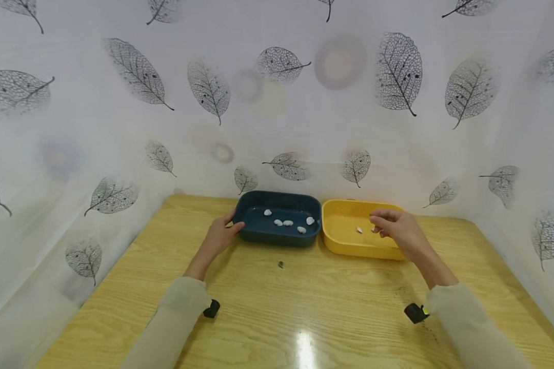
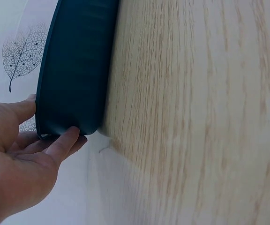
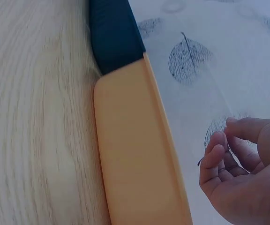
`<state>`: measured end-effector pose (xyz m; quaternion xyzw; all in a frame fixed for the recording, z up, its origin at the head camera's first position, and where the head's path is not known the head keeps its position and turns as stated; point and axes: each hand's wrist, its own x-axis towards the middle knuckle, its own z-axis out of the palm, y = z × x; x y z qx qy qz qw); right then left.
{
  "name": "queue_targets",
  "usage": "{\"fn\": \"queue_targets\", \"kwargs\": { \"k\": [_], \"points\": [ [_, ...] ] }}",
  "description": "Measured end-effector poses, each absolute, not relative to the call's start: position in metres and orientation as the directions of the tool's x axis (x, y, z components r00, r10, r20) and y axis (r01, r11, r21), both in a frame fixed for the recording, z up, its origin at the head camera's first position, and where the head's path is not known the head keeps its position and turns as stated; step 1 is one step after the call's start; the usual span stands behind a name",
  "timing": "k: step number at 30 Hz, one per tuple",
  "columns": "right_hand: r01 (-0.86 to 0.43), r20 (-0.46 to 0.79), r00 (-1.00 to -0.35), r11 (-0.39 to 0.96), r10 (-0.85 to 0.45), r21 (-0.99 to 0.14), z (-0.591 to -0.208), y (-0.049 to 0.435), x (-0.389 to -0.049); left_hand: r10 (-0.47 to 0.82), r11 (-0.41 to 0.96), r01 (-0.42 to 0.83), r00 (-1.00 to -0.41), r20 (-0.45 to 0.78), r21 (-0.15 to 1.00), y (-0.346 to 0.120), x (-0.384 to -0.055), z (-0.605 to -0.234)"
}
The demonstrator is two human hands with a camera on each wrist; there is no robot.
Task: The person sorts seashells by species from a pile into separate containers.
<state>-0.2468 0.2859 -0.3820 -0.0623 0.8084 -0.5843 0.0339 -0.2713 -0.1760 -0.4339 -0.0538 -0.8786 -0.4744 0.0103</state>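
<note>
A dark blue plastic tray (image 1: 277,238) stands on the wooden table, with several small white shell-like pieces (image 1: 288,223) on its floor. My left hand (image 1: 221,233) grips the tray's left end, thumb at the rim and fingers against the outer wall, as the left wrist view also shows. Next to it stands a yellow tray (image 1: 360,250); a small whitish piece (image 1: 359,230) lies inside. Over that tray's right part hovers my right hand (image 1: 394,228). Its fingers are loosely bent with the thumb tip near them, and nothing shows between them in the right wrist view (image 3: 243,164).
Behind the trays hangs a pale curtain (image 1: 295,118) with a leaf print, close to the table's back edge. A small dark mark (image 1: 280,264) shows on the wooden table (image 1: 304,297) in front of the blue tray. The two trays stand end to end.
</note>
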Motion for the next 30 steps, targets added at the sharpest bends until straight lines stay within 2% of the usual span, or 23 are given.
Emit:
{"fn": "queue_targets", "kwargs": {
  "k": [7, 16, 22, 30],
  "points": [
    [-0.078, 0.029, -0.979, 0.238, -0.204, -0.968, -0.380, 0.266, -0.237, 0.081, 0.562, 0.092, -0.995, 0.056, 0.822, -0.176, -0.272, -0.435],
    [-0.121, 0.053, -0.961, 0.240, -0.272, -0.963, -0.375, 0.237, -0.220, 0.087, 0.551, 0.097, -0.994, 0.059, 0.829, -0.176, -0.271, -0.433],
    [-0.152, 0.075, -0.932, 0.195, -0.354, -0.969, -0.380, 0.220, -0.214, 0.090, 0.547, 0.098, -0.994, 0.058, 0.831, -0.175, -0.270, -0.431],
    [-0.134, 0.042, -0.904, 0.189, -0.425, -0.973, -0.394, 0.199, -0.208, 0.091, 0.549, 0.105, -0.994, 0.065, 0.829, -0.175, -0.270, -0.431]
  ]
}}
